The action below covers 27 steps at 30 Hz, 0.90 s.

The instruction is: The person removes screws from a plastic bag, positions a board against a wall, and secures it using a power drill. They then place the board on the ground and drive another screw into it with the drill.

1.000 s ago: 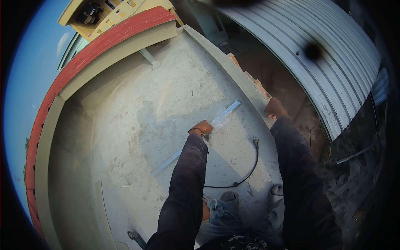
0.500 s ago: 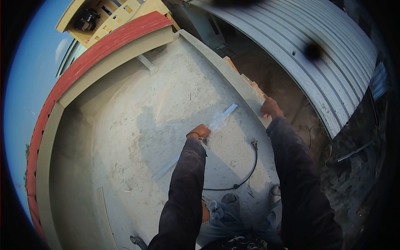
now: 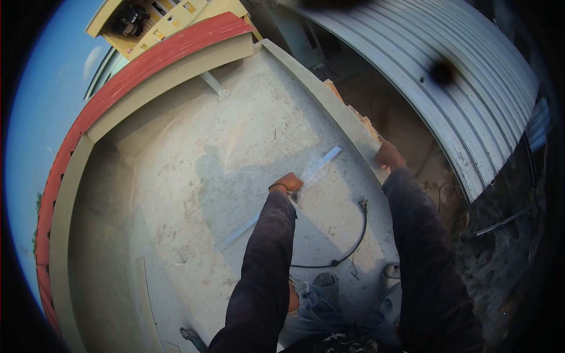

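My left hand is closed around the middle of a long, thin metal strip, which lies slantwise above the concrete floor. Clear plastic film clings to the strip just beyond my fingers. At the right, my right hand is closed at the top of the low concrete wall; what it holds, if anything, is hidden. A dark cord with a plug end curves over the floor between my arms.
Past the low wall, a corrugated metal roof slopes over a lower area. A red-capped parapet curves along the left. A power tool and a thin flat strip lie at the lower left. Exposed bricks edge the wall.
The whole view has shifted slightly to the right. My hands keep nearly the same places on the strip and at the wall.
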Available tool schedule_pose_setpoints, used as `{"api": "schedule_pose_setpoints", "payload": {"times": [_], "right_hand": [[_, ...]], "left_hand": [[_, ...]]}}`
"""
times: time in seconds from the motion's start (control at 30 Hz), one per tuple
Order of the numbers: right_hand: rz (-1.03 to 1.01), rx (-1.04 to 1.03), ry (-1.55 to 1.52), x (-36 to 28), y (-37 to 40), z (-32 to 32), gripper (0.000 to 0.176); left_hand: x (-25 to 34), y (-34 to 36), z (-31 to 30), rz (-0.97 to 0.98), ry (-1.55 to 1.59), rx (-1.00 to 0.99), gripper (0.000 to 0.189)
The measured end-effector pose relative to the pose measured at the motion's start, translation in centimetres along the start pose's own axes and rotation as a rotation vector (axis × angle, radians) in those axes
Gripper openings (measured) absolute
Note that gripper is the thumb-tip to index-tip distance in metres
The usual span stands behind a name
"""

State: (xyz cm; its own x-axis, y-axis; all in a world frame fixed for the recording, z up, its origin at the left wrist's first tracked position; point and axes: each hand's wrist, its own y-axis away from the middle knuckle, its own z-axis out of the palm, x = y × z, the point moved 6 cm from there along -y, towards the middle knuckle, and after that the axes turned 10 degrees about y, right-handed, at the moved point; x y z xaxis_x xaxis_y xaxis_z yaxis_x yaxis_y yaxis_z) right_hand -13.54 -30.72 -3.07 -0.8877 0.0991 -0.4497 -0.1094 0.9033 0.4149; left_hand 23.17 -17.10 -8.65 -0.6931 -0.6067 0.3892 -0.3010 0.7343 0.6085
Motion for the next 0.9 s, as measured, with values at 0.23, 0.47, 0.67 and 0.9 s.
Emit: {"api": "schedule_pose_setpoints", "payload": {"times": [0.23, 0.47, 0.67, 0.9], "right_hand": [[0.047, -0.113, -0.052, 0.3, -0.8, 1.1, 0.028], [-0.017, 0.046, 0.039, 0.1, -1.9, 0.6, 0.029], [0.023, -0.064, -0.03, -0.2, 0.6, -0.3, 0.028], [0.043, -0.018, -0.047, 0.3, 0.2, 0.0, 0.03]], "left_hand": [[0.1, 0.3, 0.1, -0.005, -0.01, 0.004, 0.048], [0.9, 1.5, -0.3, -0.014, -0.032, 0.015, 0.051], [0.7, 1.0, -0.1, 0.015, -0.048, -0.001, 0.05], [-0.1, 0.1, 0.2, 0.038, -0.062, -0.01, 0.046]]}}
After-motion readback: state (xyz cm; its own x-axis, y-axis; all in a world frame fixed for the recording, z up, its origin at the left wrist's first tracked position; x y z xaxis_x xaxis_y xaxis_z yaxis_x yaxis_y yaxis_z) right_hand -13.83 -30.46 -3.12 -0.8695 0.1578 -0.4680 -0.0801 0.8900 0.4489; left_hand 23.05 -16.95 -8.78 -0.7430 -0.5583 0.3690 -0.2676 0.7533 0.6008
